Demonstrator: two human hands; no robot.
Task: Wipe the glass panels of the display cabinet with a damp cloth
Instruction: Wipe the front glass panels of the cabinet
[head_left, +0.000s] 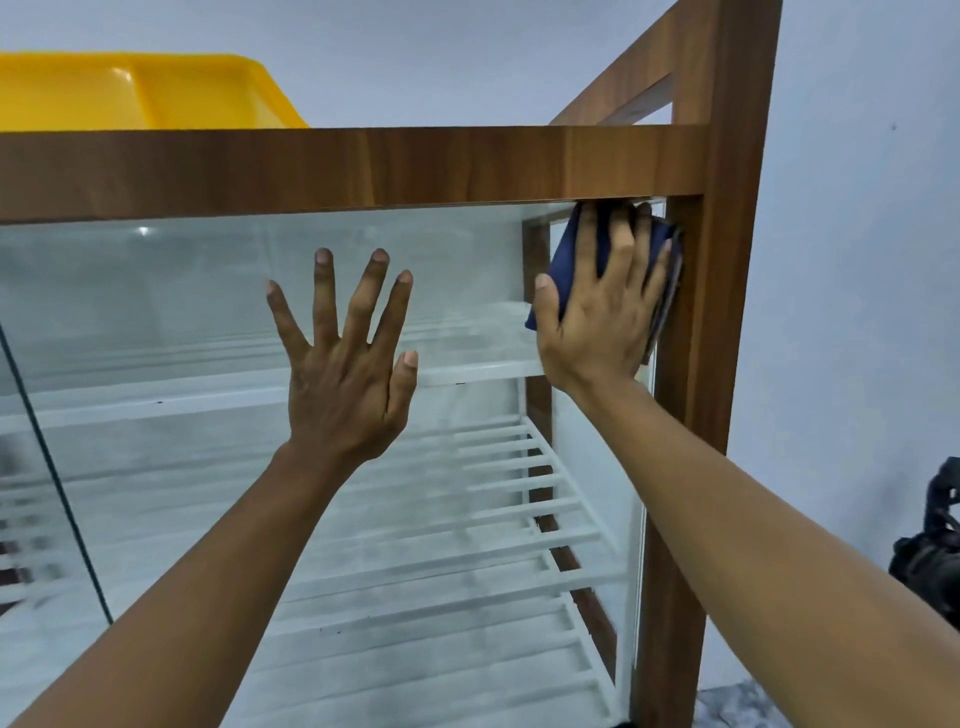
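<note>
Right hand (602, 312): flat on the cloth (563, 280), fingers straight and a little spread, thumb out to the left. Pressing, not gripping. Nothing curled round it.

Cloth: dark blue, folded, pinned under my palm against the front glass (182, 312). It sits in the top right corner of the pane, upper edge tucked right under the top rail (363, 166) and right edge against the corner post (727, 260). Bits of it show between my fingers and left of the thumb.

Left hand (345, 374): holding nothing, all five fingers splayed wide and pointing up, palm facing the glass around mid-pane. Can't tell if it touches the pane or sits just off it.

Glass: hazy and streaky over most of the pane. The edge of a second pane (52, 467) runs diagonally at lower left.

Cabinet: brown wood-grain frame. Inside are white slatted shelves (493, 499), several tiers, seen through the glass.

On top, left side: a yellow plastic tub (156, 88).

Behind and to the right: plain pale wall (857, 260). Something dark (930, 561) at the right edge, low down, too cut off to identify.
</note>
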